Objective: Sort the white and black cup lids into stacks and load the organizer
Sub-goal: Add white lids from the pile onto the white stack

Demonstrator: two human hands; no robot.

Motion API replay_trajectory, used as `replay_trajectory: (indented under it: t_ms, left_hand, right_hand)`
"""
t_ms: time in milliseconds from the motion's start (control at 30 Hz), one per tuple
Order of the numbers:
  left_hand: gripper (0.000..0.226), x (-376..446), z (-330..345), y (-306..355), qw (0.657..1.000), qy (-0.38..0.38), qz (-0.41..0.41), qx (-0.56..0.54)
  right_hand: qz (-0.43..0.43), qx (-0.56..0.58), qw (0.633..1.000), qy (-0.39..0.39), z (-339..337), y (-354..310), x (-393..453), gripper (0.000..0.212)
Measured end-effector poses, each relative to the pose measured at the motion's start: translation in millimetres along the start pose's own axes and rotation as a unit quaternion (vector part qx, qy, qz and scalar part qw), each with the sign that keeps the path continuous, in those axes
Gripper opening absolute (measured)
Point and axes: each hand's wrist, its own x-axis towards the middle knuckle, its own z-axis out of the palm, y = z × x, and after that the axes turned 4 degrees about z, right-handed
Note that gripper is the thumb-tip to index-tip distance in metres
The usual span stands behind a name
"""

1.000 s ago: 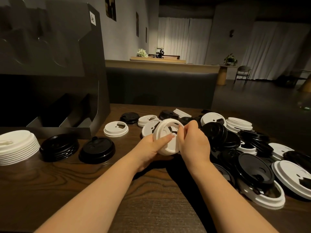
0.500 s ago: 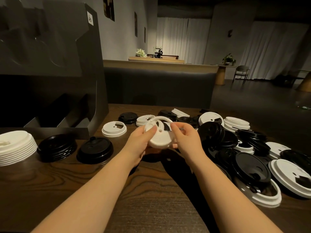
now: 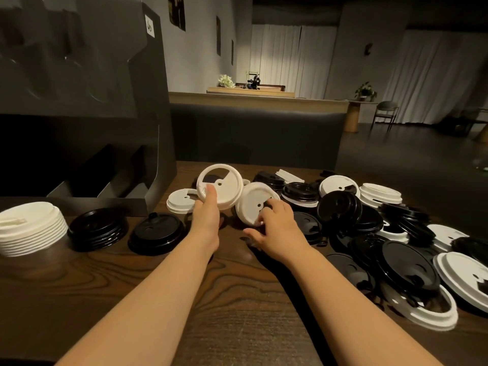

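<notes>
My left hand [image 3: 207, 215] holds a white lid [image 3: 220, 190] tilted up above the table, thumb on its rim. My right hand [image 3: 277, 225] grips a second white lid [image 3: 252, 204] that stands on edge just right of it. A mixed pile of white and black lids [image 3: 369, 220] spreads over the right side of the table. At the left stand a stack of white lids [image 3: 29, 228] and two stacks of black lids [image 3: 97, 228] [image 3: 157, 233]. Behind them rises the dark organizer [image 3: 79, 101] with slanted slots.
One white lid [image 3: 181, 200] lies flat near the organizer's corner. The wooden table [image 3: 224, 299] runs toward me. Beyond its far edge are a dark bench back, a counter and a chair.
The two white lids held together have come apart. My left hand has lifted one up and left, while my right hand has moved right and down with the other.
</notes>
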Motion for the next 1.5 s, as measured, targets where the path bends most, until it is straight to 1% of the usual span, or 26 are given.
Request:
replay_trajectory:
  t_ms: [33,100,167,200,267,300,367,433,500,567,667,700,767,833,867,1000,1067,1167,1233,1267,1300,1333,1367,1433,1467,1500]
  left_hand:
    - [0.061,-2,2,0,1.000,-0.009,-0.007,0.005]
    - [0.056,-4,2,1,0.999,-0.028,-0.024,0.010]
    - [0.044,-8,2,3,0.997,-0.060,-0.044,-0.018]
    - [0.038,-9,3,3,0.996,-0.077,-0.043,-0.022]
    - [0.035,-13,5,4,0.994,-0.102,-0.025,0.008]
    - [0.036,-15,5,4,0.994,-0.107,-0.017,0.016]
    - [0.036,-20,6,5,0.993,-0.116,-0.027,-0.007]
    - [0.031,-23,5,9,0.990,-0.129,-0.050,-0.039]
    - [0.028,-25,4,11,0.986,-0.139,-0.067,-0.064]
    - [0.026,-26,2,12,0.981,-0.137,-0.090,-0.100]
    - [0.032,-28,0,15,0.972,-0.129,-0.119,-0.154]
    - [0.033,-28,-1,15,0.970,-0.126,-0.121,-0.168]
    - [0.034,-29,0,17,0.969,-0.125,-0.118,-0.177]
    - [0.032,-31,2,17,0.970,-0.129,-0.120,-0.166]
    - [0.031,-32,3,17,0.970,-0.133,-0.123,-0.163]
    - [0.025,-34,4,16,0.965,-0.156,-0.136,-0.159]
    - [0.023,-33,4,16,0.964,-0.160,-0.139,-0.160]
    - [0.029,-31,4,16,0.963,-0.149,-0.145,-0.169]
    - [0.032,-29,3,16,0.963,-0.146,-0.144,-0.174]
    - [0.033,-28,3,16,0.963,-0.145,-0.141,-0.180]
    - [0.033,-28,2,16,0.962,-0.140,-0.136,-0.194]
    - [0.034,-27,2,17,0.960,-0.131,-0.129,-0.213]
    - [0.035,-26,0,19,0.957,-0.118,-0.123,-0.236]
    - [0.037,-21,-4,21,0.950,-0.082,-0.119,-0.275]
    - [0.037,-19,-5,22,0.950,-0.063,-0.121,-0.280]
    - [0.038,-18,-5,22,0.954,-0.053,-0.121,-0.270]
  right_hand:
    - [0.010,0.034,0.999,-0.003,0,1,0,0.042]
    - [0.014,0.052,0.999,-0.001,-1,-1,-1,0.040]
    - [0.019,0.086,0.996,0.010,-3,-4,-2,0.039]
    - [0.026,0.121,0.992,0.020,-4,-5,-3,0.038]
    - [0.054,0.219,0.973,0.047,-7,-7,-6,0.036]
    - [0.070,0.270,0.958,0.060,-9,-7,-7,0.039]
    - [0.089,0.352,0.930,0.065,-12,-8,-10,0.053]
    - [0.073,0.395,0.914,0.052,-13,-8,-10,0.067]
    - [0.037,0.393,0.918,0.031,-12,-7,-10,0.069]
    - [0.009,0.363,0.932,0.021,-9,-6,-10,0.062]
    - [0.033,0.366,0.930,0.027,-12,-6,-12,0.046]
    - [0.047,0.371,0.927,0.030,-13,-6,-12,0.047]
    - [0.065,0.372,0.925,0.030,-13,-5,-11,0.058]
    - [0.067,0.363,0.929,0.021,-13,-5,-11,0.068]
    - [0.065,0.355,0.933,0.017,-14,-5,-12,0.068]
    - [0.055,0.342,0.938,0.017,-18,-7,-16,0.056]
    - [0.041,0.329,0.943,0.022,-19,-8,-16,0.042]
    - [0.009,0.319,0.947,0.024,-22,-10,-18,0.025]
    - [0.005,0.326,0.945,0.023,-21,-11,-19,0.025]
    - [0.011,0.332,0.943,0.025,-20,-10,-18,0.030]
    - [0.027,0.350,0.936,0.029,-19,-8,-16,0.035]
    - [0.053,0.387,0.920,0.039,-19,-6,-14,0.039]
    - [0.081,0.441,0.893,0.051,-22,-5,-13,0.041]
    - [0.126,0.557,0.818,0.066,-27,-1,-11,0.043]
    - [0.134,0.594,0.791,0.064,-29,0,-12,0.042]
    - [0.132,0.610,0.779,0.057,-30,0,-13,0.043]
